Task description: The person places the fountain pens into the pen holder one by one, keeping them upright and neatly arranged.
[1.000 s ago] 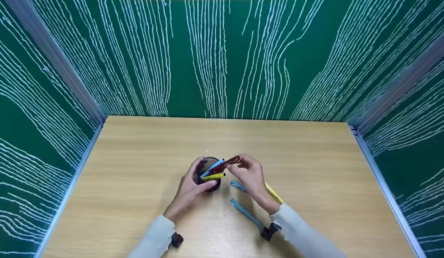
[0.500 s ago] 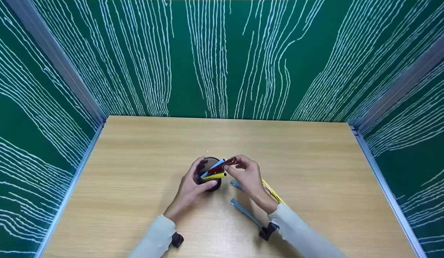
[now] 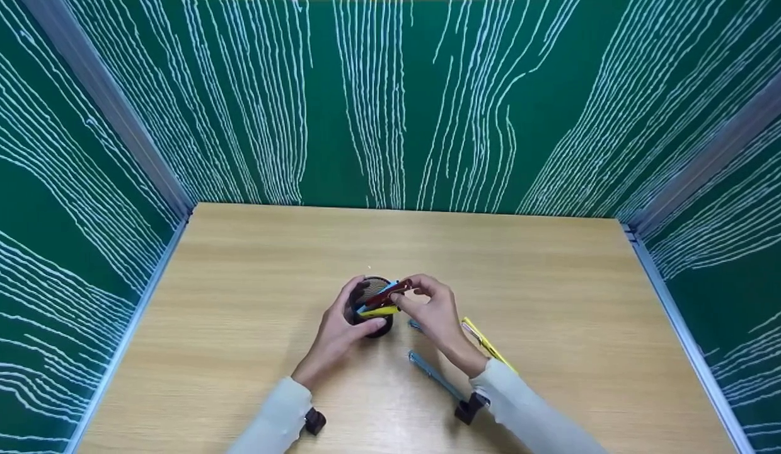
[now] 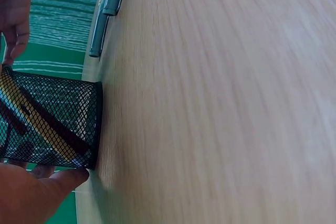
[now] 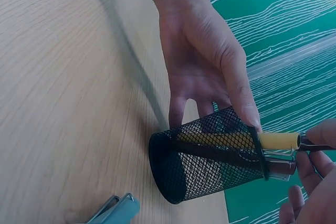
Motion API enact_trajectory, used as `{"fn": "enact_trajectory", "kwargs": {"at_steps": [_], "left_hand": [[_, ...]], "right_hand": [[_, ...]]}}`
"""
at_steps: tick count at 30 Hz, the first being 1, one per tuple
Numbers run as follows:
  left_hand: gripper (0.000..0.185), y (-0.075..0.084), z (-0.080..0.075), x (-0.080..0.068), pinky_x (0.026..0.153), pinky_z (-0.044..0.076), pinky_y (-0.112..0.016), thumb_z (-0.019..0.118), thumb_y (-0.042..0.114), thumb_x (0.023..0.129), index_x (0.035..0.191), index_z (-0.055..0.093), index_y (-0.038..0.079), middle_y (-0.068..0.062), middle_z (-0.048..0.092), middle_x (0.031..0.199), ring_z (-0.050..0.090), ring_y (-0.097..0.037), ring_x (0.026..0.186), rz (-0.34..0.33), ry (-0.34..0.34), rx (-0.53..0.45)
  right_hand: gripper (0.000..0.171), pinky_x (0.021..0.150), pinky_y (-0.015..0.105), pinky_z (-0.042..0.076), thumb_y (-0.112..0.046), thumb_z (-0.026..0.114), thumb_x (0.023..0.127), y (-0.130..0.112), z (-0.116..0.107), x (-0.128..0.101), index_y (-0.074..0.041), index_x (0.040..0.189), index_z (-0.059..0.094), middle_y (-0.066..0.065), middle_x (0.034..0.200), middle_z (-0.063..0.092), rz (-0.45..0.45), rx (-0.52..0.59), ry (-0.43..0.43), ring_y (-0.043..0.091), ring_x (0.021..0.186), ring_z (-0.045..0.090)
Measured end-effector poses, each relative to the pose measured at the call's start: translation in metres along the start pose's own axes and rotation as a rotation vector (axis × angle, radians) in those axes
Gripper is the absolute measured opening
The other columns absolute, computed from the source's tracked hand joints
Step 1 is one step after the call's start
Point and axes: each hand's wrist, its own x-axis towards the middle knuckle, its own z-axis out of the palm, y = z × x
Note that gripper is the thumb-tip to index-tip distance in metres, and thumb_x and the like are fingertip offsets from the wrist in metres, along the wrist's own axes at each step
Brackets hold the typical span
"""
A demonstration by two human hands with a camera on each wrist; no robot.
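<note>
My left hand point(image 3: 333, 334) grips a black mesh pen cup point(image 3: 368, 290) from the left, thumb near its rim and fingers round its far side. The cup stands tilted toward my right hand point(image 3: 437, 315). Between thumb and fingertips, that hand pinches a dark red pen point(image 3: 388, 294) at the cup's mouth, its lower end inside. A yellow pen point(image 5: 279, 140) and a light blue pen point(image 3: 391, 285) lean out of the cup. Through the mesh in the left wrist view, dark pens point(image 4: 63, 132) show beside the yellow one.
On the table right of the cup lie a teal pen point(image 3: 434, 374), a second teal pen point(image 3: 415, 324) mostly hidden under my right hand, and a yellow pen point(image 3: 488, 345) by the wrist. Green walls with white lines point(image 3: 377, 126) enclose the wooden table point(image 3: 270, 252).
My right hand has shifted slightly left and lowered the dark red pen farther into the cup. The left hand keeps its hold on the cup.
</note>
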Motion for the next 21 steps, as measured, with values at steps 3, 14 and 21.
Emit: {"fn": "enact_trajectory", "kwargs": {"at_steps": [3, 14, 21], "left_hand": [[0.088, -0.001, 0.000, 0.000, 0.129, 0.031, -0.054, 0.093, 0.019, 0.089, 0.165, 0.048, 0.020, -0.007, 0.061, 0.159, 0.055, -0.028, 0.147, 0.003, -0.004, -0.005], [0.092, 0.000, 0.002, 0.001, 0.128, 0.035, -0.053, 0.092, 0.015, 0.090, 0.168, 0.042, 0.012, -0.015, 0.059, 0.160, 0.055, -0.033, 0.148, 0.013, -0.027, -0.083], [0.093, 0.001, 0.002, 0.000, 0.129, 0.035, -0.053, 0.091, 0.013, 0.091, 0.168, 0.041, 0.014, -0.017, 0.057, 0.161, 0.053, -0.035, 0.149, -0.002, -0.033, -0.122]], "right_hand": [[0.014, 0.101, 0.048, 0.049, -0.008, 0.092, 0.087, 0.001, 0.001, 0.000, -0.010, 0.098, 0.083, 0.001, 0.101, 0.080, -0.012, -0.008, -0.016, 0.020, 0.104, 0.068], [0.016, 0.104, 0.050, 0.046, -0.005, 0.091, 0.088, 0.001, -0.008, -0.002, -0.008, 0.102, 0.083, 0.004, 0.105, 0.081, -0.034, 0.000, -0.010, 0.023, 0.111, 0.066], [0.016, 0.104, 0.048, 0.047, -0.004, 0.089, 0.090, 0.009, -0.021, -0.005, -0.005, 0.104, 0.082, 0.006, 0.107, 0.080, -0.020, -0.022, 0.014, 0.024, 0.112, 0.067]]}}
